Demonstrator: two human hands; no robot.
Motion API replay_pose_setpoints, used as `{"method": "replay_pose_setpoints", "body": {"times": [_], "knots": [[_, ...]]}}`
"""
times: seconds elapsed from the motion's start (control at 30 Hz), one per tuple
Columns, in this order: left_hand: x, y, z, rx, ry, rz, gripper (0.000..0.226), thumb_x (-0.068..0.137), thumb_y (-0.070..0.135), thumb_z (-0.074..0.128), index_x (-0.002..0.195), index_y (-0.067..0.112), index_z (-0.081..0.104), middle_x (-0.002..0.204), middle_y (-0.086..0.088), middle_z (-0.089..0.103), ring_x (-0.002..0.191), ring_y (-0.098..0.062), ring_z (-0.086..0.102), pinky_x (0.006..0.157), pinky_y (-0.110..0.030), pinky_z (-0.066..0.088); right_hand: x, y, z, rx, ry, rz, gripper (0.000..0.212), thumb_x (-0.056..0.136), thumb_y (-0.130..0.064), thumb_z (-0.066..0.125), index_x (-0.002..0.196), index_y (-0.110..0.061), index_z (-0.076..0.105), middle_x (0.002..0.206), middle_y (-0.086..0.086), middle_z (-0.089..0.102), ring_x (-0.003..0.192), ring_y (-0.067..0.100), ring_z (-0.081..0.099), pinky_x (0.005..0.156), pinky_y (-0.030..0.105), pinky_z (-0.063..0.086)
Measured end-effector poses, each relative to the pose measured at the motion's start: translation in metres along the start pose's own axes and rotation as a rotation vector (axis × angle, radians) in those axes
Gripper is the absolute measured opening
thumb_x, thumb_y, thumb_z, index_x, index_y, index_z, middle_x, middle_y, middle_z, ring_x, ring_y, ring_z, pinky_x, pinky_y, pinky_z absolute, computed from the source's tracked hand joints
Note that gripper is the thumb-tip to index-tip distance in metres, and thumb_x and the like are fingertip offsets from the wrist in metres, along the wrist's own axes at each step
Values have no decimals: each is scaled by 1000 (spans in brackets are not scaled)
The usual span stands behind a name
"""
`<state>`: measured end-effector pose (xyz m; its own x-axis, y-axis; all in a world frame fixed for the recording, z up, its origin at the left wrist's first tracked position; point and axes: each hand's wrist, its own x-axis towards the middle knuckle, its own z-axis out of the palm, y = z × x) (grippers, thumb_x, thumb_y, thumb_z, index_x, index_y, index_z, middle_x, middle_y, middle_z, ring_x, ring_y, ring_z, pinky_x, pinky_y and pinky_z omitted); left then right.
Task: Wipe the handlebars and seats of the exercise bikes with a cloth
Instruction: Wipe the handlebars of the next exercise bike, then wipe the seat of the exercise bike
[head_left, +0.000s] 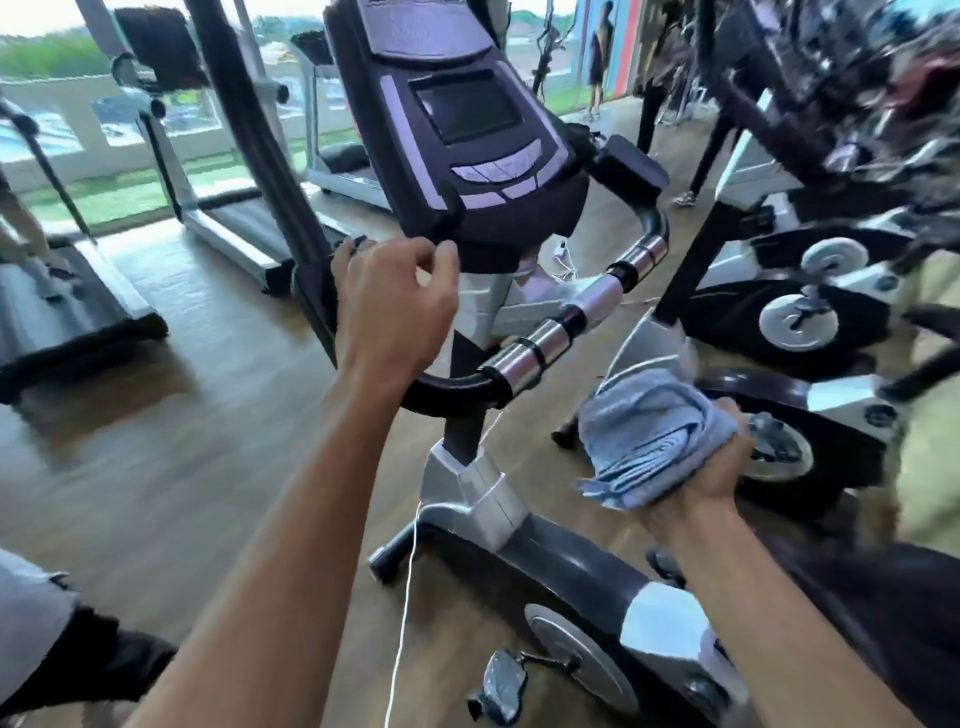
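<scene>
Two hands out, right hand (696, 483) grip curled tight round bunched blue cloth (649, 441), left hand (395, 306) loosely curled, empty, near handlebar (550, 338)

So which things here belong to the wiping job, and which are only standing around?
For the job:
- blue cloth, gripped by the right hand
- handlebar of the nearest bike
- left hand, raised near the console, holding nothing

Only around:
- console
- treadmills
- white cord
- pedal
</scene>
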<state>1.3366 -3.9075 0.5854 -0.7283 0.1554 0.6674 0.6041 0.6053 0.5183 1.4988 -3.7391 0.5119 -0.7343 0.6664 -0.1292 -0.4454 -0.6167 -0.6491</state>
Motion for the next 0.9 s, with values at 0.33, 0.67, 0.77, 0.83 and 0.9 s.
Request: {"method": "replay_pose_setpoints", "body": {"times": [0.33,0.67,0.77,0.83,0.9], "knots": [[-161,90,114,-650,-824,264,26,83,51,59,79,28,71,83,7,64,80,-9,60,78,-37,49,-111,-41,-186,267,589,-338,32,55,-43,61,77,-24,74,95,5,69,90,26,72,92,37,49],[-282,221,168,-592,-1723,405,111,70,65,84,160,32,26,157,12,32,140,-4,37,117,-31,35,-141,-103,-251,325,818,-301,52,95,-53,45,118,-12,67,94,13,77,80,27,77,80,38,49],[-282,253,186,-588,-1693,335,109,67,60,88,156,31,31,148,12,49,133,-8,50,114,-35,43,-127,-126,-258,231,767,-266,55,99,-54,42,117,-8,67,95,14,77,79,25,77,80,36,49],[-278,268,199,-627,-1646,271,87,73,47,89,145,28,45,133,13,60,120,-6,60,107,-34,50,-121,-146,-261,175,698,-247,54,99,-52,43,112,-7,69,98,16,76,85,28,75,82,37,49],[-272,276,212,-653,-1628,214,68,72,46,89,129,28,57,120,11,69,109,-8,66,101,-37,54,-113,-162,-266,103,656,-220,51,99,-50,45,104,-6,71,94,15,75,83,26,72,79,37,49]]}}
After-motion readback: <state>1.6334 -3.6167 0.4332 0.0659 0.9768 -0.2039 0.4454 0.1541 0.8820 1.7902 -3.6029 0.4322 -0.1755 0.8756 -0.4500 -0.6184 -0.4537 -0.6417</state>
